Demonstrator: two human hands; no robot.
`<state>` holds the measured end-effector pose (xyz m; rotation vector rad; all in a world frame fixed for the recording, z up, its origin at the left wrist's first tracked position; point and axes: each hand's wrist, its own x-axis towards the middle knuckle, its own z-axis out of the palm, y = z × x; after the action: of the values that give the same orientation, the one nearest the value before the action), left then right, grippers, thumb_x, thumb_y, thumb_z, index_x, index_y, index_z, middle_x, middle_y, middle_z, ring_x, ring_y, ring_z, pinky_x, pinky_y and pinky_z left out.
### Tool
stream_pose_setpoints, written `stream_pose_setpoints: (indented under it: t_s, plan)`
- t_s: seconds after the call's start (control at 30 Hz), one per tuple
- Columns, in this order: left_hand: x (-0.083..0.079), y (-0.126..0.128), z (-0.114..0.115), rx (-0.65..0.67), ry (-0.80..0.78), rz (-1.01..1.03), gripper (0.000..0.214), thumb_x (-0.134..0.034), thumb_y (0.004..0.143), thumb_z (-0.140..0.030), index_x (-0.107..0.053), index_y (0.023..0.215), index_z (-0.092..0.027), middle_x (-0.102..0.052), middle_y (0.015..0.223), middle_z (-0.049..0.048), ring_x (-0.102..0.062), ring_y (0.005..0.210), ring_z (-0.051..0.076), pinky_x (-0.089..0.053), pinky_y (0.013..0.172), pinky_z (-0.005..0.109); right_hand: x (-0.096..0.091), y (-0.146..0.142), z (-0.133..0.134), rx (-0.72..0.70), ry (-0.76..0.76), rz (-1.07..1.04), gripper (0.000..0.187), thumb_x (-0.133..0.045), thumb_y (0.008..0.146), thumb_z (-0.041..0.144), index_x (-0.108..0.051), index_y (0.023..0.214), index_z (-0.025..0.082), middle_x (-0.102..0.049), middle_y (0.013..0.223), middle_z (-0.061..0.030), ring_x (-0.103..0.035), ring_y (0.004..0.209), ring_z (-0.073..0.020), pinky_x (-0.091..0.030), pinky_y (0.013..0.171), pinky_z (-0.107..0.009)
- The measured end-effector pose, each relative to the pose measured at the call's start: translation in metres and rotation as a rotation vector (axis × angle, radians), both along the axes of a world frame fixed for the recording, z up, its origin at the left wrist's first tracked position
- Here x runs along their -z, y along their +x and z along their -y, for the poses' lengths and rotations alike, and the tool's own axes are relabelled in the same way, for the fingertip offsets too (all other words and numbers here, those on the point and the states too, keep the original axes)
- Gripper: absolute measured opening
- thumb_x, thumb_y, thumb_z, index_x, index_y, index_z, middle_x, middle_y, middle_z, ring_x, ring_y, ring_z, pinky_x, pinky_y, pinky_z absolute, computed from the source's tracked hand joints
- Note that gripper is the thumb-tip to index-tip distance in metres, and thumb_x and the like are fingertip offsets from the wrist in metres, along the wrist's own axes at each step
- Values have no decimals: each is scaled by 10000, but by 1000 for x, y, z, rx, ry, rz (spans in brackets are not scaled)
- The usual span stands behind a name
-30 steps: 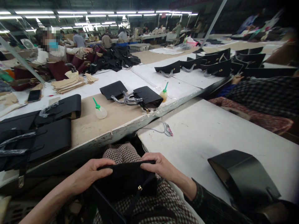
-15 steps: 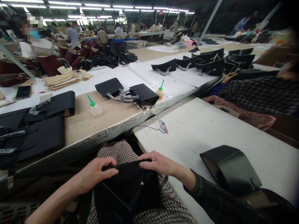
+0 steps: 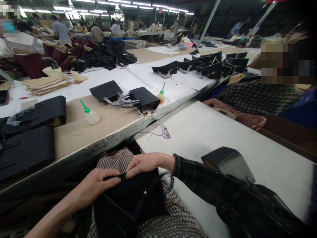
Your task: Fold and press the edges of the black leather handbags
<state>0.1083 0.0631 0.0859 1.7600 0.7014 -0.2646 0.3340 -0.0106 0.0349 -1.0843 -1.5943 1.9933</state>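
A black handbag (image 3: 133, 198) lies across my lap on a checked apron (image 3: 115, 158), with a small gold fitting on its dark face. My left hand (image 3: 100, 181) pinches the bag's upper edge between thumb and fingers. Close beside it, my right hand (image 3: 141, 164) grips the same edge, its fingertips almost meeting the left ones. A plastic-wrapped handle (image 3: 170, 183) shows at the bag's right side. The lower part of the bag runs out of view.
Black bags (image 3: 27, 152) lie on the left bench, near a squeeze bottle (image 3: 91, 116) with a green spout. Another bottle (image 3: 160, 96) stands by two bags (image 3: 145, 97). A black bag piece (image 3: 228, 162) rests on the white table (image 3: 185, 132). A co-worker's checked sleeve (image 3: 252, 97) is at right.
My right hand has slid left along the bag's edge, toward my left hand. Both hands keep their hold. The view has turned slightly to the right.
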Motion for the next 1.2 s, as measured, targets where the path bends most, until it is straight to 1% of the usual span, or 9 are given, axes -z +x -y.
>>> stream_pose_setpoints:
  t_s: [0.17,0.37,0.53,0.67,0.8,0.93,1.03,1.13,1.2]
  plan:
    - [5,-5,0,2,-65,-12,457,-598,810,-579,-772,936,-176,-751,891,22,-653,820,235,-507,710,257,6,28,28,78,-130,-10,343,-673,826,451,-716,903,119,-673,765,-1,-607,683,-115,-500,670,-207]
    - [15,-6,-4,8,-91,-8,430,-618,821,-544,-758,1001,-181,-749,907,33,-666,859,258,-517,735,271,-7,38,82,340,-37,-41,339,-637,872,343,-697,1162,178,-698,1088,-24,-621,944,-134,-470,896,-227]
    - [19,-3,-5,36,-128,-23,406,-622,841,-504,-743,1076,-196,-751,919,31,-670,879,263,-512,752,282,-3,21,104,592,-121,-93,291,-644,848,351,-741,1060,176,-720,938,-17,-627,791,-126,-492,768,-224]
    - [18,0,-3,43,-114,-28,402,-602,858,-511,-730,1060,-189,-746,939,31,-669,886,256,-500,753,277,0,15,109,666,-87,-50,267,-636,850,362,-754,987,164,-712,867,-13,-595,706,-112,-466,673,-204]
    - [14,3,-4,57,-19,-14,365,-580,868,-497,-718,936,-166,-719,869,19,-644,821,224,-480,717,264,1,9,113,724,-5,-9,315,-592,880,412,-743,973,152,-707,828,-24,-590,680,-127,-464,635,-221]
    - [3,-3,-14,61,144,-18,298,-597,840,-432,-719,934,-177,-713,873,3,-626,846,217,-461,751,264,3,4,117,742,81,67,352,-542,901,443,-742,908,154,-712,815,-34,-605,693,-157,-479,641,-249]
    - [-5,-12,-19,51,240,-68,313,-591,814,-445,-745,900,-186,-723,841,3,-630,814,224,-454,738,268,-1,8,114,686,96,113,328,-517,906,397,-744,912,161,-708,792,-29,-595,666,-155,-465,612,-246]
    - [-11,-19,-19,66,305,-95,343,-547,836,-474,-752,816,-200,-706,761,2,-613,728,207,-434,681,260,-15,19,100,512,143,225,289,-495,883,291,-749,937,164,-691,732,-11,-556,591,-133,-420,545,-231]
    - [-13,-20,-17,79,334,-94,365,-513,865,-479,-745,808,-203,-697,740,8,-598,687,193,-414,647,253,-31,24,83,349,274,342,276,-496,859,232,-748,951,167,-697,755,-12,-565,618,-136,-421,571,-234]
